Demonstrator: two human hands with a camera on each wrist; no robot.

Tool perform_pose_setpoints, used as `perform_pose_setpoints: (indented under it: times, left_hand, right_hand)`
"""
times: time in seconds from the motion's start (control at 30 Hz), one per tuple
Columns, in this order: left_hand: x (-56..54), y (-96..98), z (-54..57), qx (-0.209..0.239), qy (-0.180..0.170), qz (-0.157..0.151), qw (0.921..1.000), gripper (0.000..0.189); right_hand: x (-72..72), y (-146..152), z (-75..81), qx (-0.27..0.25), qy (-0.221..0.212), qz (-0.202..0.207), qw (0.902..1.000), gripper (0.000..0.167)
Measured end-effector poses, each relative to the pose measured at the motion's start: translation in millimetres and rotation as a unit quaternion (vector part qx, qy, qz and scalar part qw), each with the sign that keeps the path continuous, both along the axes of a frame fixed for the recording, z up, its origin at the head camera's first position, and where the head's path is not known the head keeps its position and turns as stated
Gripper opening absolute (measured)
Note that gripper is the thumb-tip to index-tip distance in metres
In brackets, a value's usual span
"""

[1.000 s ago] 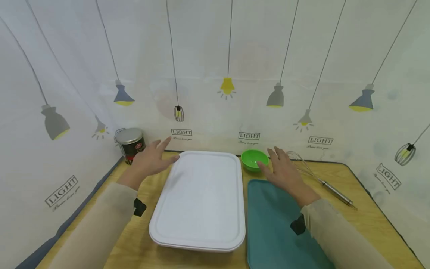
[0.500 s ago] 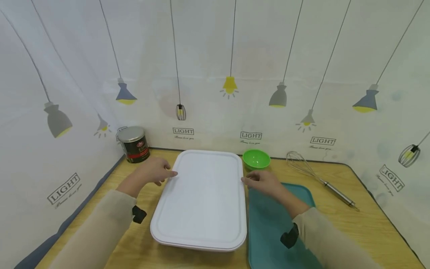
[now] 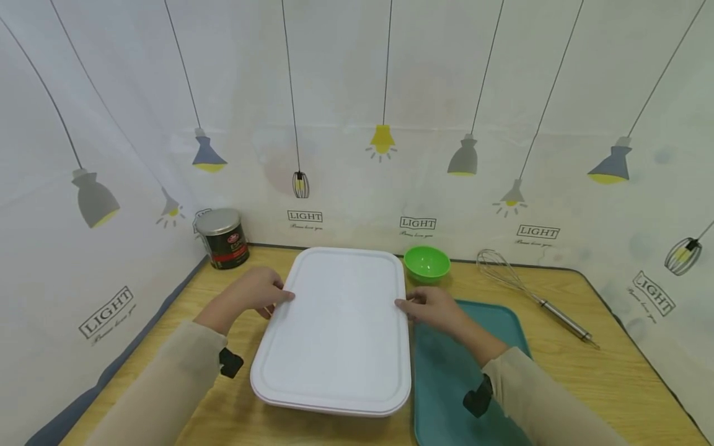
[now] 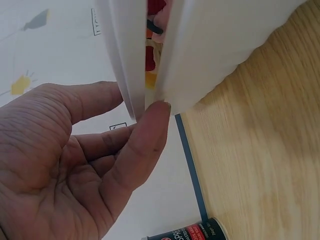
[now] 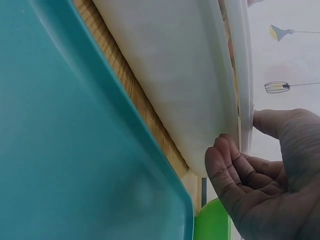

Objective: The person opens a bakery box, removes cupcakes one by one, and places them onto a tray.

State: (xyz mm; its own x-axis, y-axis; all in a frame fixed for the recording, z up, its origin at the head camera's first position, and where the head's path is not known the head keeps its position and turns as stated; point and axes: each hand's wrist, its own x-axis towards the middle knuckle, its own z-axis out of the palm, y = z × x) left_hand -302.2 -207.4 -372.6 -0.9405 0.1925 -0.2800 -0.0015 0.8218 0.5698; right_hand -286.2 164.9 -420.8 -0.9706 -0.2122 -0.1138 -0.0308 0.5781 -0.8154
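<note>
A white plastic lid (image 3: 340, 328) covers a white storage box (image 4: 210, 45) in the middle of the table. My left hand (image 3: 259, 291) pinches the lid's left edge, thumb on top and fingers at the rim below. On the opposite edge my right hand (image 3: 435, 306) grips the lid in the same way, its curled fingertips against the box's side in the right wrist view. A narrow gap shows between lid and box in both wrist views. Through it, red, pink and yellow things (image 4: 150, 57) peek out in the left wrist view; most of the contents are hidden.
A teal tray (image 3: 468, 384) lies right beside the box, under my right forearm. Behind it stand a green bowl (image 3: 426, 263) and, further right, a whisk (image 3: 535, 297). A black tin with a silver lid (image 3: 223, 238) is at the back left, near the printed wall cloth.
Both hands have come down from above, with spread fingers, to the lid's two side edges and now pinch it. The lid and box look almost unmoved in the head view.
</note>
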Motion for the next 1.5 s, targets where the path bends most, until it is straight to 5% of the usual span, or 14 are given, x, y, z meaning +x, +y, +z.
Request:
perform_pose_setpoints:
  times: [0.87,1.5]
  left_hand:
    - [4.8,1.7,4.1,-0.009,0.022,0.001,0.9997,0.029]
    - [6.3,-16.5,27.0,0.016,0.048,0.009,0.9987,0.036]
  right_hand:
    - [10.7,-2.9,2.6,-0.048,0.021,-0.025,0.9983,0.037]
    - [16.4,-18.2,21.3,-0.121,-0.019,0.001,0.9925,0.051]
